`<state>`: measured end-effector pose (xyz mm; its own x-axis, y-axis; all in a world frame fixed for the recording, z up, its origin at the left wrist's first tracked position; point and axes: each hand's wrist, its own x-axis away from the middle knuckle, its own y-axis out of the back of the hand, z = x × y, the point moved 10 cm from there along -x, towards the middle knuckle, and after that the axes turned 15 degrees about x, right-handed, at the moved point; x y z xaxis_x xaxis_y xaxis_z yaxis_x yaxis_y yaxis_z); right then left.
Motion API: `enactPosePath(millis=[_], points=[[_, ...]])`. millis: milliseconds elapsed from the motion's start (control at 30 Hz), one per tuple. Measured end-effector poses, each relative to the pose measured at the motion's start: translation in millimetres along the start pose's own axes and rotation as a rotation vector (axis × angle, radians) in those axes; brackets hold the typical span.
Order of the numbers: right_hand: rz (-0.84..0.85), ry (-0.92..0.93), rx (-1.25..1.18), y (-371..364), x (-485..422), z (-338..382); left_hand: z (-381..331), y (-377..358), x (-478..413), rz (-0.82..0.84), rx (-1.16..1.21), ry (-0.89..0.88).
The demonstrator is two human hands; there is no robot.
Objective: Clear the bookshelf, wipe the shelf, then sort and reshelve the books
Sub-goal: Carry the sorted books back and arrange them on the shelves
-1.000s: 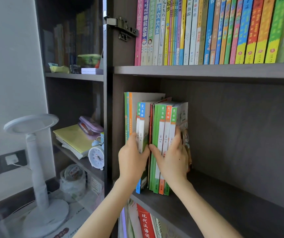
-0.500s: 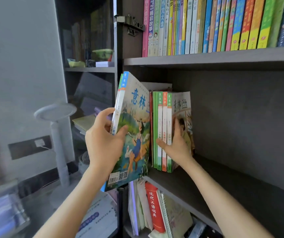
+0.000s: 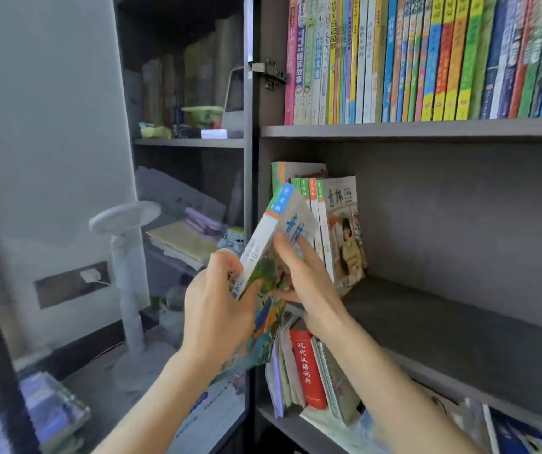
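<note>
Book (image 3: 264,276) is being held tilted, off the shelf (image 3: 459,326), at 9 o'clock of shelved books (image 3: 340,224); left hand (image 3: 217,309) fingers clamped on it, right hand (image 3: 312,290) fingers straight on cover. Clearing step is being done; setting-aside is being called for next.

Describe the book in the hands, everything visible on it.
The book is a thin glossy paperback: pale spine with a blue top band, and large blue characters over a green-and-blue illustration on the cover. A green-topped spine shows beside it, so there may be two books together. It is tilted, top toward the standing row, in front of the middle shelf and not resting on it. The left hand grips its spine side; the right hand lays fingers on the cover. Fine print is blurred.
</note>
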<state>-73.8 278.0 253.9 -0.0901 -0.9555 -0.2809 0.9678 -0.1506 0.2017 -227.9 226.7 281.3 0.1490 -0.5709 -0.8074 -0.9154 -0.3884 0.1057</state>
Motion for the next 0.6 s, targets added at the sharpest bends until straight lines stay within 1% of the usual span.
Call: enactPosePath(millis=[133,300,467,600], points=[[-0.023,-0.033,-0.035,-5.8,34.6,5.2,-23.0,7.1,15.5,0.078,0.013,-0.157],[-0.134,0.057,-0.019,34.1,71.5,30.0,-54.7,-6.0,27.2,0.067,0.182,-0.281],[-0.31,0.144,0.021,101.6,89.7,54.2,-93.2,-54.2,22.7,0.09,0.395,-0.344],[-0.403,0.14,0.061,148.2,79.2,48.3,-99.5,-101.2,14.3,0.11,0.549,-0.303]])
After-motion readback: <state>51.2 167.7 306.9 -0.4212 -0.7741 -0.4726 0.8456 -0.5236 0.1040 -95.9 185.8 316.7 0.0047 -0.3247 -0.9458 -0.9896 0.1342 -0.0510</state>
